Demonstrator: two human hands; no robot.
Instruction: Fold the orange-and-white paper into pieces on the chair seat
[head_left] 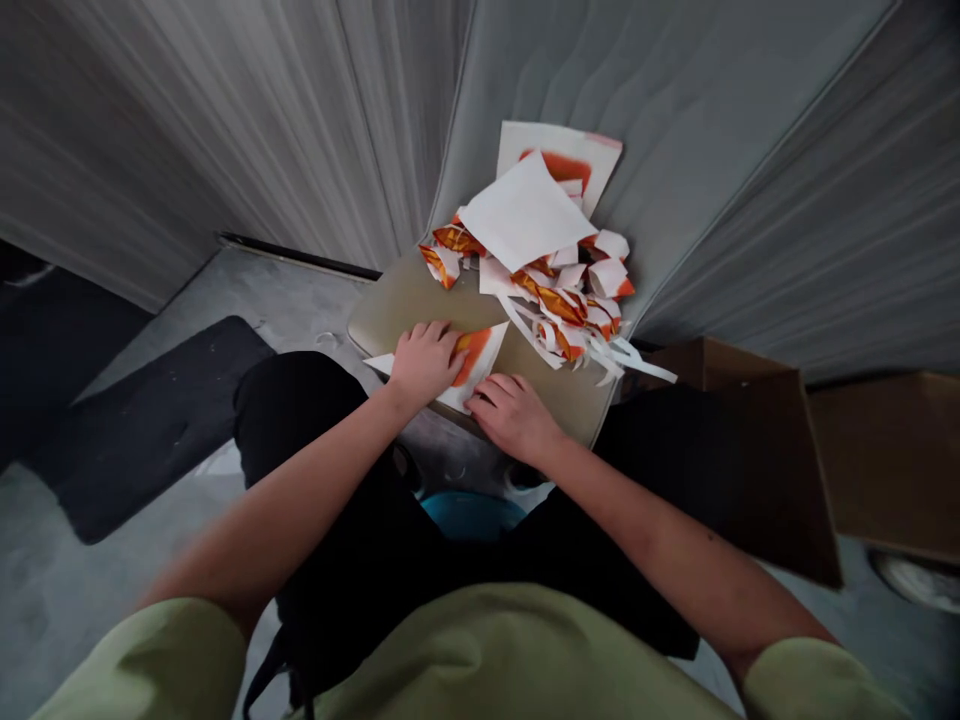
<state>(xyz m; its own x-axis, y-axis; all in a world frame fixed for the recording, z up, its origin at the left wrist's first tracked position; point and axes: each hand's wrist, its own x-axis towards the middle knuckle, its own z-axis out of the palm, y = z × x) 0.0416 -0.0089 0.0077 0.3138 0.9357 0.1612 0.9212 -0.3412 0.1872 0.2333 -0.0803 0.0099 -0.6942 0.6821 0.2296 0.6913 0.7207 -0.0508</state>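
Note:
A white sheet of paper with an orange printed patch [484, 352] lies at the front of a beige chair seat [401, 300], seemingly folded. My left hand [426, 368] rests on top of it, fingers stretched out and pressing it to the seat. At the near right corner of the sheet, my right hand [516, 415] has its fingers bent and closed on the edge. Just beyond lies a heap of folded orange and white paper pieces [559, 300] with curled white strips [600, 350]. A plain white square of paper [525, 210] covers part of the heap.
Another printed sheet [559, 140] leans at the grey chair back [645, 110]. Cardboard boxes [757, 440] stand on the right. A dark mat [142, 430] lies on the floor at left, and something blue [472, 515] shows between my knees. Grey curtain-like walls flank the chair.

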